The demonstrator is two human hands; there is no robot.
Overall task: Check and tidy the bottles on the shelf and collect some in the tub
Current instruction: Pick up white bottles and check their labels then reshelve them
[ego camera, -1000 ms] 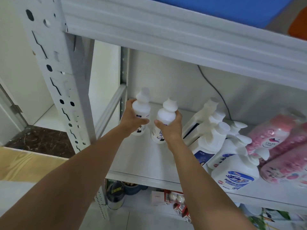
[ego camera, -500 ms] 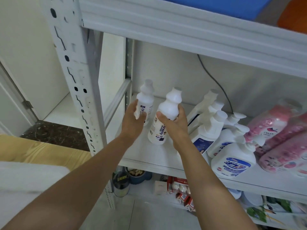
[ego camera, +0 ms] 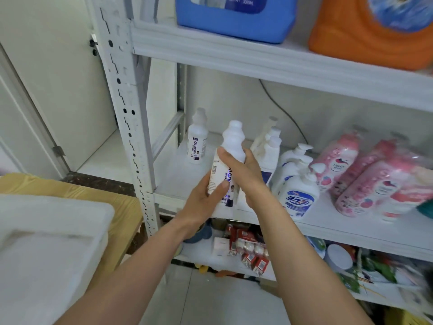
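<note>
Left hand (ego camera: 206, 198) leaves the standing bottle (ego camera: 197, 141) and joins the right hand (ego camera: 243, 174), both curled round the lifted bottle (ego camera: 232, 141); turn it slowly, reading the label (ego camera: 228, 184).

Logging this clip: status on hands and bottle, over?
Left hand, right hand both gripping one white bottle, front of shelf. Second bottle standing behind. Nothing seen blocking tub.

cam: head-worn, only view | looks: forward and down, wide-angle | range: close, facing the white shelf rack (ego camera: 257, 62) from its left front corner | centre: white bottle (ego camera: 232, 141) in left hand (ego camera: 203, 200) and right hand (ego camera: 243, 174) | lower left: white tub (ego camera: 46, 254)
</note>
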